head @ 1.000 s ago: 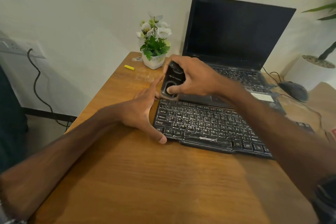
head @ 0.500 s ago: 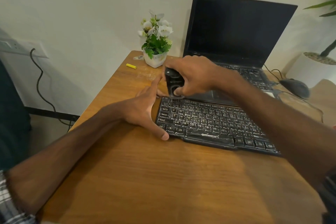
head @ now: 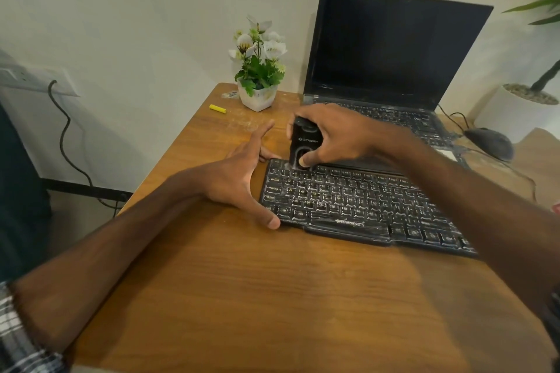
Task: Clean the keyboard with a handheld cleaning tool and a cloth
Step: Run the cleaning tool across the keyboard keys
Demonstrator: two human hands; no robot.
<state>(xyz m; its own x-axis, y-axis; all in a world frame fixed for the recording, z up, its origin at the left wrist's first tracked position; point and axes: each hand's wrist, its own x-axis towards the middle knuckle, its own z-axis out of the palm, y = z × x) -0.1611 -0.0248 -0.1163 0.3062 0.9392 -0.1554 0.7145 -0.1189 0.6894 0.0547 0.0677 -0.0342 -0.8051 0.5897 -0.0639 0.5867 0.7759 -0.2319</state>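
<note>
A black keyboard, streaked with white dust, lies on the wooden table in front of a laptop. My right hand grips a small black handheld cleaning tool and holds its lower end against the keyboard's far left corner. My left hand rests spread on the table, its thumb pressed on the keyboard's near left corner and its fingers along the left edge. No cloth is in sight.
An open black laptop stands behind the keyboard. A small white pot of flowers and a yellow stub sit at the table's back left. A mouse with its cable lies at the right. The table's left edge drops to the floor.
My right hand has lowered the cleaning tool onto the keyboard's far left corner. My left hand has stayed braced at the left edge.
</note>
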